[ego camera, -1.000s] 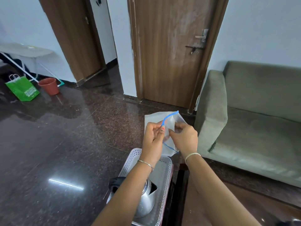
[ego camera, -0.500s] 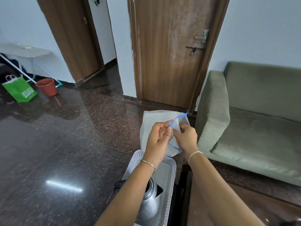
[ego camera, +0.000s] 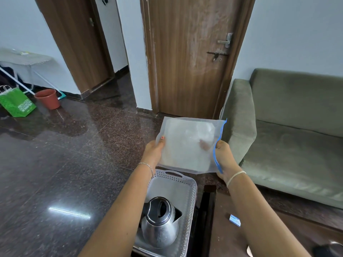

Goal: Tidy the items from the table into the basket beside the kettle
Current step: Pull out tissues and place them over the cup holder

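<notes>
As left hand (ego camera: 153, 151), right hand (ego camera: 223, 154) pinch edges, bag (ego camera: 186, 145) hangs between.

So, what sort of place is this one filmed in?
Probably a home living room: a green sofa against the wall, a wooden door with a latch, a polished dark stone floor, and a kettle sitting in a plastic basket.

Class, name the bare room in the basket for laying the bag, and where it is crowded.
Free for the bag: basket floor between kettle and far handle. Crowded: the near end, filled by the kettle.
</notes>
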